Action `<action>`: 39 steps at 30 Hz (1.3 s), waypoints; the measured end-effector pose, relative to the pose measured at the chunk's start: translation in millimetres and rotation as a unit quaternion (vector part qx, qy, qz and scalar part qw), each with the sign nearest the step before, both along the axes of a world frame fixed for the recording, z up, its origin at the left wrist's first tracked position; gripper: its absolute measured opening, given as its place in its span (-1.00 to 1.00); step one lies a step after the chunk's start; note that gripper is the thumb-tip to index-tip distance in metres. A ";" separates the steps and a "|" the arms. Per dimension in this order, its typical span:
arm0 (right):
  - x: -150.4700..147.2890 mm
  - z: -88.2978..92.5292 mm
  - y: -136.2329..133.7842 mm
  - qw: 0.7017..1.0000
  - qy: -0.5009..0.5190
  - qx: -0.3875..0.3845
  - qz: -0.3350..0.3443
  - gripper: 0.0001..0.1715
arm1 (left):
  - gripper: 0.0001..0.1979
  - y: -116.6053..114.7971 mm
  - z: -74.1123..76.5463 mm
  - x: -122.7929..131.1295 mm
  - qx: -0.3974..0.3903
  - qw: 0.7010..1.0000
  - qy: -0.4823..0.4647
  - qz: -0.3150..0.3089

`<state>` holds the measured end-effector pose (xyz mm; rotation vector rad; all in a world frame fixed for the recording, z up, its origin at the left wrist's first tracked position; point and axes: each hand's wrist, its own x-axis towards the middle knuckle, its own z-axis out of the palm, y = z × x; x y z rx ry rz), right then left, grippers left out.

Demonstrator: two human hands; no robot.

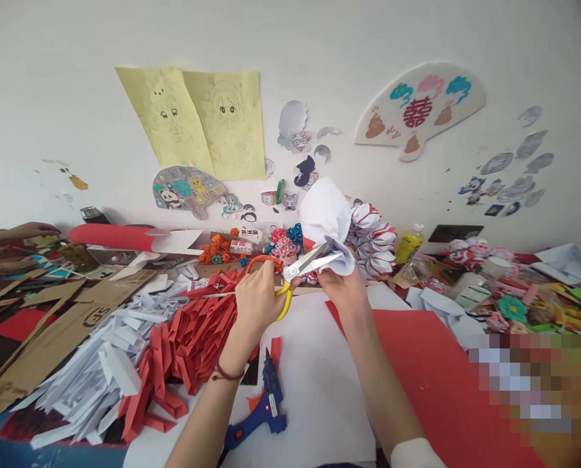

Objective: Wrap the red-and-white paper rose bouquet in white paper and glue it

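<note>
Gripping the scissors (294, 271) in my curled left hand (256, 292), I pinch white paper (323, 211) with my right hand (345, 286), probably to steady it for the parted blades (314, 263).

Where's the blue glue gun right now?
In the head view, the glue gun lies low, slightly left of centre, on white paper, just right of the person's left forearm.

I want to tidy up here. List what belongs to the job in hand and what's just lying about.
Belonging: scissors in the left hand; white paper in the right hand; perhaps glue gun nearby.

Probably just lying about: yellow bottle; brown cardboard; teal flower.
</note>
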<state>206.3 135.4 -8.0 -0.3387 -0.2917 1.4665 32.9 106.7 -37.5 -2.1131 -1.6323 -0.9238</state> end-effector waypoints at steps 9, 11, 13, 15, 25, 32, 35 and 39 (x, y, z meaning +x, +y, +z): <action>-8.2 9.0 -12.1 0.995 0.016 -0.084 -0.045 -0.78 | -0.69 6.2 -3.0 -3.2 -0.046 0.995 0.088 0.023; -8.0 5.7 -10.9 0.995 0.014 -0.079 -0.052 -0.80 | -0.66 8.1 -1.9 -1.3 -0.088 0.990 0.105 0.017; -7.4 2.0 -8.9 0.994 0.012 -0.090 -0.056 -0.80 | -0.62 10.9 -1.3 1.4 -0.131 0.984 0.121 0.010; -6.8 -1.2 -7.0 0.992 0.012 -0.110 -0.062 -0.80 | -0.57 14.3 -2.0 4.7 -0.156 0.979 0.134 0.005; -5.8 -10.4 -3.5 0.994 0.014 -0.056 -0.094 -0.84 | -0.48 26.1 -6.1 18.0 -0.161 0.977 0.137 -0.009; 10.2 -19.6 14.8 0.984 0.036 -0.132 -0.112 -0.82 | -0.47 34.9 -6.4 36.5 -0.165 0.978 0.125 -0.023; 16.5 -25.5 21.5 0.984 0.009 -0.118 -0.130 -0.85 | -0.46 39.0 -10.4 43.6 -0.163 0.979 0.120 -0.030; 15.7 -26.9 21.1 0.984 0.009 -0.107 -0.141 -0.89 | -0.48 39.6 -12.9 44.3 -0.152 0.984 0.088 -0.043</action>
